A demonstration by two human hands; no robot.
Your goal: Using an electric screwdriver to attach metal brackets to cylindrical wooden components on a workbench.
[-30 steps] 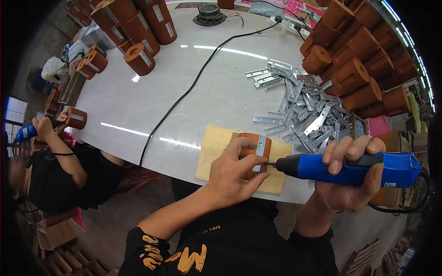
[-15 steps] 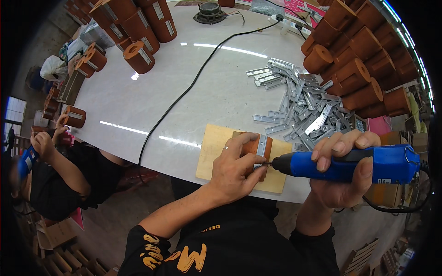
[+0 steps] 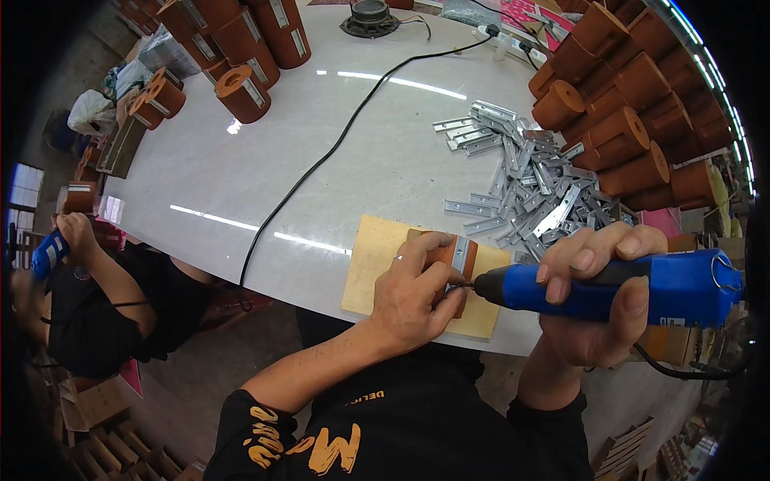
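My left hand point(image 3: 413, 293) is closed around a brown cylinder point(image 3: 439, 255) that lies on a pale wooden board point(image 3: 367, 252). A silver metal strip point(image 3: 459, 255) runs along the cylinder's upper side. My left thumb and forefinger come together beside the tip of the bit; whether they pinch a screw there is hidden. In my right hand point(image 3: 597, 293) is a blue electric screwdriver point(image 3: 520, 287), held level with its black nose pointing left. Its bit point(image 3: 464, 284) meets the near end of the strip, close to my left fingertips.
Loose metal strips point(image 3: 529, 176) lie heaped beyond my right hand. Brown cylinders point(image 3: 613, 144) are stacked at right, others point(image 3: 243, 94) at far left. A black cable point(image 3: 333, 148) crosses the white table point(image 3: 216, 176). At left, a co-worker point(image 3: 104, 297) holds another blue screwdriver point(image 3: 50, 255).
My hands, the screwdriver and the cylinder stay nearly in place; the bit's contact looks almost the same. The co-worker's hands and brown cylinder have shifted left, and their screwdriver has risen.
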